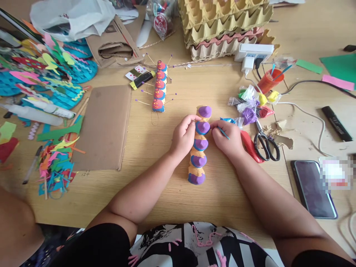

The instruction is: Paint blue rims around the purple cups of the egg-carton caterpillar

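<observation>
An egg-carton strip (198, 144) lies lengthwise on the table before me, its bumps topped with purple and edged in blue. My left hand (185, 132) is closed at the strip's left side, thumb and fingertips against it near the far end. On the other side, my right hand (228, 137) is closed around a thin blue stick (224, 133), its fingertips beside the second bump. What those fingertips pinch is too small to make out. Farther back stands a finished-looking strip (159, 87) with red and blue bumps, little faces and purple-tipped sticks at its sides.
Cardboard (104, 128) and paper scraps (58, 159) lie left. Scissors (265, 142), a red cutter (249, 146), bagged clay (249, 111) and an orange cup (269, 81) are right. A phone (315, 189) lies near right; egg trays (225, 29) stack behind. Someone's arm (16, 222) shows at left.
</observation>
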Available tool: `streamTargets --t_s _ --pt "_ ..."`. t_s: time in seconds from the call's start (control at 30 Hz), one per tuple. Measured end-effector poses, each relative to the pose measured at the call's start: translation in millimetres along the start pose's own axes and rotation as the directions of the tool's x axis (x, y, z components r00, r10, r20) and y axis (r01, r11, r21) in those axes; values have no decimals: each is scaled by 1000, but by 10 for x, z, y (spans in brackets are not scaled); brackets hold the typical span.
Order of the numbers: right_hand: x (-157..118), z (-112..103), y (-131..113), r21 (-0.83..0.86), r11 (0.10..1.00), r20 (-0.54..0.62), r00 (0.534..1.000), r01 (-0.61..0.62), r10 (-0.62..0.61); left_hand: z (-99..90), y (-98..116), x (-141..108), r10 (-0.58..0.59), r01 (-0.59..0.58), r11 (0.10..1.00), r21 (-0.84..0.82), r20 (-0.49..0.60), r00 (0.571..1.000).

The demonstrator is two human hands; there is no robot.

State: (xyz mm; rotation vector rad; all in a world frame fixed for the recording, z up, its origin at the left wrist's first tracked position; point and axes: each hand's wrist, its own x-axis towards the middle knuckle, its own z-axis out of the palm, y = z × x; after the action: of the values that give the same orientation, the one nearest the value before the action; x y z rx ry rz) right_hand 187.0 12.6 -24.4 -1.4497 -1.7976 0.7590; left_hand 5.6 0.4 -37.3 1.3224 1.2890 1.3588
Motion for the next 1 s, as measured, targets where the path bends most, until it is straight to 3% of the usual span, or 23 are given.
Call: streamTargets --t_s 0.17,0.33,0.47,0.57,0.63,0.8,1.0 --pt "-4 -7 -12 -174 984 72 997 26 -14 -48 20 -8 70 -86 924 372 56 996" --pt "-4 3 1 -175 983 88 996 50 -35 -44 -2 -17 108 -133 880 457 79 991" --pt "-10 -14 -6 -198 976 -41 994 88 -98 -40 -34 -24 155 -143 906 398 0 988" --pt "-12 -20 -28 -326 936 -172 965 132 -196 -34 -83 -10 185 -144 943 301 -116 976" --pt "-11 2 -22 -430 898 -216 955 96 -205 -20 -122 8 158 -120 975 185 -207 965" --pt "6 94 103 -520 854 -115 991 -8 -61 43 -138 40 -118 74 988 -139 -342 932" --pt "39 127 227 -514 852 -49 988 103 -149 113 -67 5 -114 38 982 -187 -416 902"
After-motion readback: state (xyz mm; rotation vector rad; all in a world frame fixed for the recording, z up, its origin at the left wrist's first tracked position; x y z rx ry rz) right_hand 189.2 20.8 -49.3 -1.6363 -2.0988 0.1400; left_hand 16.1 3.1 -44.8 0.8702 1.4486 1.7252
